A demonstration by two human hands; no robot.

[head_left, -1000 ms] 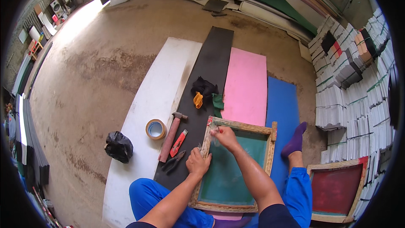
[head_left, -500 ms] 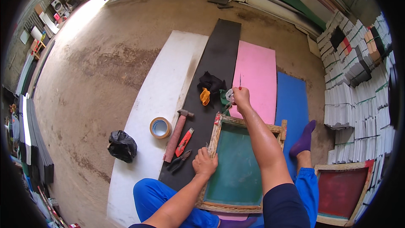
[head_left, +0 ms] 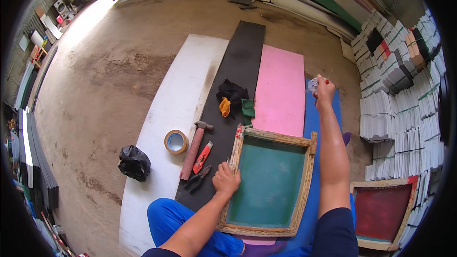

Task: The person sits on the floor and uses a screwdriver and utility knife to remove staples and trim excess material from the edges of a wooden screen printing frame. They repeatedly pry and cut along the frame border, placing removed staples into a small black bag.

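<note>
A wooden-framed screen (head_left: 272, 183) with green mesh lies slanted before me. My left hand (head_left: 226, 179) is closed on its left rail; a thin pale bit shows by the fingers. Out to the right, above the blue sheet (head_left: 312, 114), my raised right hand (head_left: 326, 90) grips a thin pointed tool with red handles, its kind not plain, along with a crumpled see-through strip (head_left: 313, 84). Left of the frame lie pliers (head_left: 197, 179), a red utility knife (head_left: 203, 157), a hammer (head_left: 194, 152) with a wrapped handle and a tape roll (head_left: 176, 141).
White, black and pink (head_left: 280, 90) sheets run away from me across the floor. On them sit a black plastic bundle (head_left: 134, 163) and dark cloth (head_left: 232, 93) with an orange piece. A red-mesh frame (head_left: 383, 209) and stacked bundles (head_left: 381, 114) stand at right.
My right hand has swung right, from over the frame's far edge to above the blue sheet, carrying the tool and the see-through strip. My left hand stays on the rail.
</note>
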